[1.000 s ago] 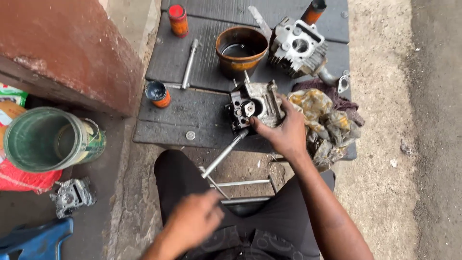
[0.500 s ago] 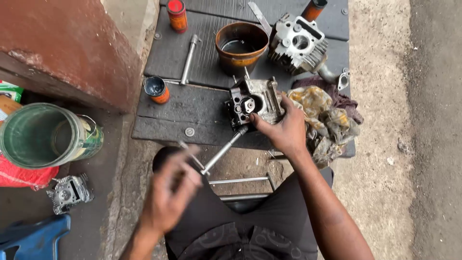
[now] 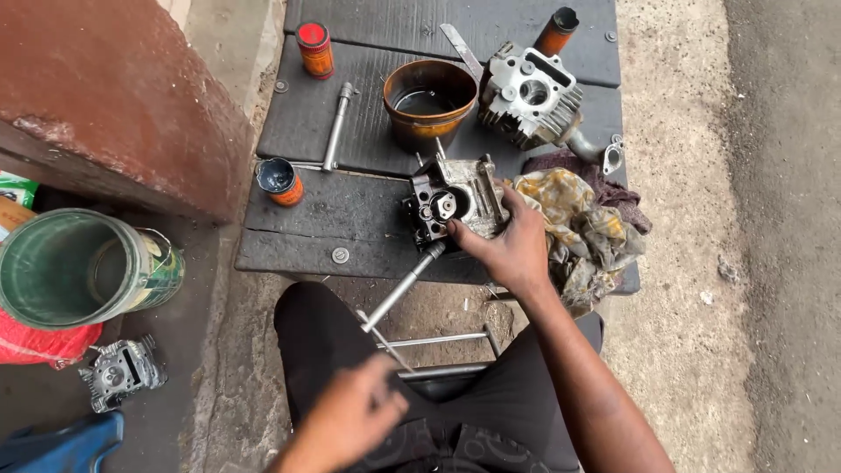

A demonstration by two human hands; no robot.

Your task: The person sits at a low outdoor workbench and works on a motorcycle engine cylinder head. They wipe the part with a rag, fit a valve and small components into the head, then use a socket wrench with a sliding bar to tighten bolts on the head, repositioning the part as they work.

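On the dark wooden bench (image 3: 350,210) I see a rusty bowl (image 3: 429,101) holding some liquid, a second finned cylinder head (image 3: 530,96) beside it, a socket extension bar (image 3: 336,127), two small orange cans (image 3: 314,48) (image 3: 280,181), and a stained rag (image 3: 578,223). On the ground to my left lie a green bucket (image 3: 79,267) and another small engine part (image 3: 121,372).

Three cylinder heads (image 3: 454,203) (two cans (image 3: 314,48))
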